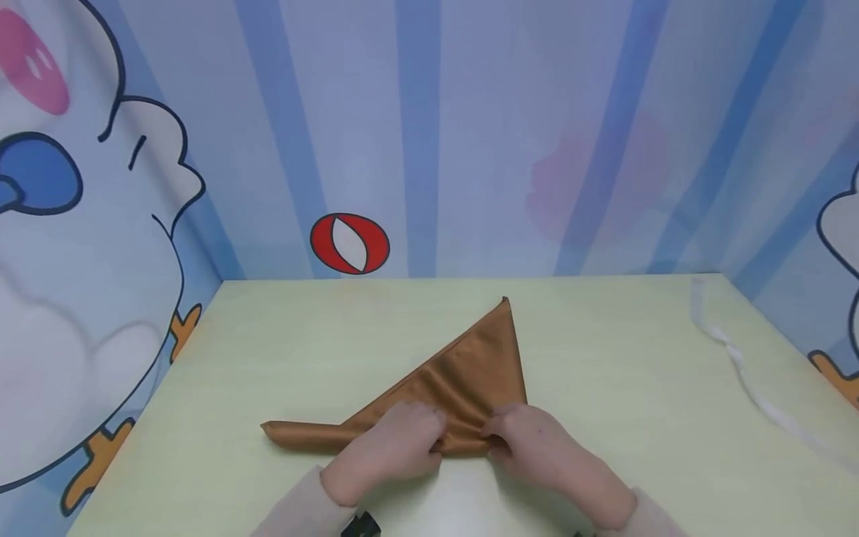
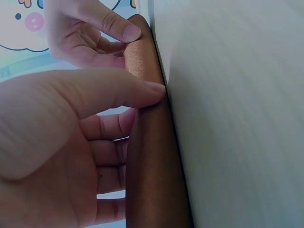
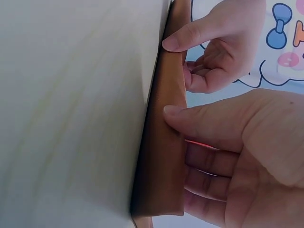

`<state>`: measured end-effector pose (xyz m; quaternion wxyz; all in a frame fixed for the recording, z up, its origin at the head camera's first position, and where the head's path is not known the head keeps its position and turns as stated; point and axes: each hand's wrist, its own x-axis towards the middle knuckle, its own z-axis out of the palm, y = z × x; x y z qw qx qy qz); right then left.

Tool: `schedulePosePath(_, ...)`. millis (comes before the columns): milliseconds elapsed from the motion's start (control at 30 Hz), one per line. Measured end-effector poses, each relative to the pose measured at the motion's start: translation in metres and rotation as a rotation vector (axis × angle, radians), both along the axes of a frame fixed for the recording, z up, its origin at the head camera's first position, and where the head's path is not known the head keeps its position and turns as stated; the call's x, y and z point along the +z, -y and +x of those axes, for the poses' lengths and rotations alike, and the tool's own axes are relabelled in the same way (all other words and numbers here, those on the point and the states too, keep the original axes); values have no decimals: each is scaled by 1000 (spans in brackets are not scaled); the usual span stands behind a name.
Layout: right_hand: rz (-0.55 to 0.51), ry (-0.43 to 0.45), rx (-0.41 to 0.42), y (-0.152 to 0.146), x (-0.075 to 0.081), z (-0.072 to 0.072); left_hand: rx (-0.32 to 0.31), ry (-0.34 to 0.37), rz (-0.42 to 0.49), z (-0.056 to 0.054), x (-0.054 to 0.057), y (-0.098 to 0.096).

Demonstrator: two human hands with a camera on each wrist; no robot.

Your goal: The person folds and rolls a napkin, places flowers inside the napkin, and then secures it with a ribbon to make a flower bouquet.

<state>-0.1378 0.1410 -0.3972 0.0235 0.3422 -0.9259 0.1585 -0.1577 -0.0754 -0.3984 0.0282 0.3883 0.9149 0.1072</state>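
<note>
A shiny brown cloth [image 1: 470, 369] lies on the table, its near edge folded into a flat band and its far part rising to a pointed corner. At the left the band runs out to a narrow tip. My left hand [image 1: 403, 440] pinches the folded edge near its middle, thumb on the near side and fingers behind. A short way to the right, my right hand [image 1: 537, 444] pinches the same edge close to its right end. Both wrist views show the thumbs pressed against the folded band [image 2: 154, 156], with the fingers partly hidden behind it.
On the pale yellow table [image 1: 624, 358], a thin white ribbon [image 1: 738, 365] trails along the right side. Behind stands a blue striped backdrop [image 1: 483, 134] with printed cartoon figures and a red ball [image 1: 325, 242].
</note>
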Motion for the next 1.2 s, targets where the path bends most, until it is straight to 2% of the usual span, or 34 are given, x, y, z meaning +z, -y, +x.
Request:
schedulePosePath(100,-6,10,-2,0,0,-1,11,10,-5,1,3,0)
schedulePosePath(367,-10,23,-2,-1,2,-3,16,-29,-40,3,7,0)
schedulePosePath(867,3,35,-7,-2,2,-2,-23,-118,-25,4,7,-2)
schedulePosePath(1200,7,64,4,-2,2,-2,-44,-98,28,1,4,0)
